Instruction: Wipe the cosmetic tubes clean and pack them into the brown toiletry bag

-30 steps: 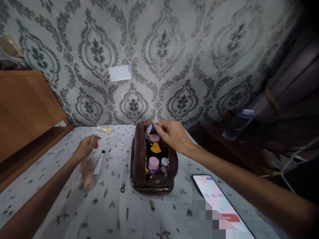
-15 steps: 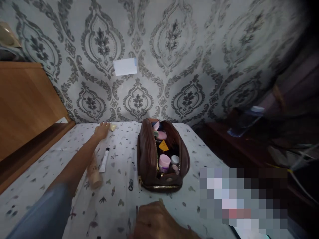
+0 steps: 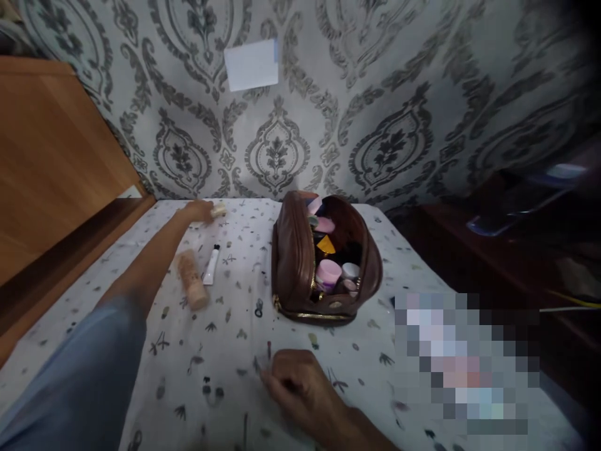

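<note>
My left hand (image 3: 200,212) reaches to the far left of the cloth, its fingers closed around a small pale yellow item (image 3: 218,210) whose kind is too blurred to make out. Nearer along that forearm lie a beige bottle (image 3: 191,280) and a white tube with a black cap (image 3: 211,265). My right hand (image 3: 300,383) rests closed on the cloth in front, with nothing visible in it. Beyond it, a brown makeup bag (image 3: 293,263) stands unzipped. Inside it are a pink-lidded jar (image 3: 328,274), a white-lidded jar (image 3: 350,271) and an orange-yellow piece (image 3: 325,245).
A patterned white cloth (image 3: 244,401) covers the table. A wooden cabinet (image 3: 70,138) borders the left side, and papered wall rises behind with a white card (image 3: 252,65) on it. At right lie a blurred-out object (image 3: 455,357) and a clear bottle (image 3: 498,219) on a dark red surface.
The view has tilted down and shifted left. My left hand has closed around the pale yellow item, which lay by its fingertips before. My right hand shows more fully, still closed.
</note>
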Demonstrator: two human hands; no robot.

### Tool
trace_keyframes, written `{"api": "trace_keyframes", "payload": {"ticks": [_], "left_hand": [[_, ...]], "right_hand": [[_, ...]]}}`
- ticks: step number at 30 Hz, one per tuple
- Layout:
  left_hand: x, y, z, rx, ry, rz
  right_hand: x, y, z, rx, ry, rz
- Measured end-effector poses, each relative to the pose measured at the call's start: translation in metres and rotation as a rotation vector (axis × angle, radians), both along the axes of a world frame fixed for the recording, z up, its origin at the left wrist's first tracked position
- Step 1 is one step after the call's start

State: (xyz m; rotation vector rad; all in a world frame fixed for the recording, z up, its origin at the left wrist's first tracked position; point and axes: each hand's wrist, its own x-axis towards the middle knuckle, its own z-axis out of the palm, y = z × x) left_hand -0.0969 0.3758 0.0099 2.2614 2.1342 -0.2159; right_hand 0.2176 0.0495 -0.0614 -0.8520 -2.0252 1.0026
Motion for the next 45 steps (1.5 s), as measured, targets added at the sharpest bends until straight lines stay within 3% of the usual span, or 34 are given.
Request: {"api": "trace_keyframes", "payload": {"ticks": [3, 6, 8, 10, 13, 17, 21, 25, 28, 32, 39, 45], "left_hand": [[-0.003, -0.031, 0.018, 0.042, -0.069, -0.028], [0.010, -0.086, 0.030, 0.126, -0.197, -0.085], [0.029, -0.134, 0.031, 0.170, -0.505, -0.118], [0.052, -0.186, 0.026, 0.131, -0.703, -0.129], [0.087, -0.255, 0.009, 0.073, -0.824, -0.159], [0.112, -0.303, -0.015, 0.092, -0.905, -0.168], [0.114, -0.311, -0.030, 0.151, -0.921, -0.142], [0.112, -0.309, -0.037, 0.330, -0.877, -0.147], [0.113, -0.305, -0.035, 0.426, -0.858, -0.146], [0.110, -0.296, -0.031, 0.314, -0.938, -0.117], [0.104, -0.291, -0.030, 0.104, -1.218, 0.259], [0.114, -0.300, -0.031, 0.276, -1.389, 0.426]], "right_hand": [[0.002, 0.003, 0.002, -0.201, 0.041, -0.026], [0.001, 0.005, 0.007, -0.341, 0.120, -0.053], [-0.004, 0.006, 0.012, -0.445, 0.206, -0.047], [-0.012, 0.006, 0.016, -0.555, 0.323, -0.028], [-0.026, 0.004, 0.018, -0.662, 0.484, -0.006], [-0.040, -0.007, 0.011, -0.731, 0.620, 0.039], [-0.049, -0.018, -0.010, -0.753, 0.637, 0.050], [-0.057, -0.019, -0.026, -0.672, 0.579, -0.032], [-0.056, -0.018, -0.024, -0.618, 0.471, -0.067], [-0.047, -0.021, -0.011, -0.650, 0.369, 0.002], [-0.042, -0.021, -0.003, -0.796, 0.348, 0.086], [-0.048, -0.021, -0.011, -0.739, 0.483, 0.150]]}}
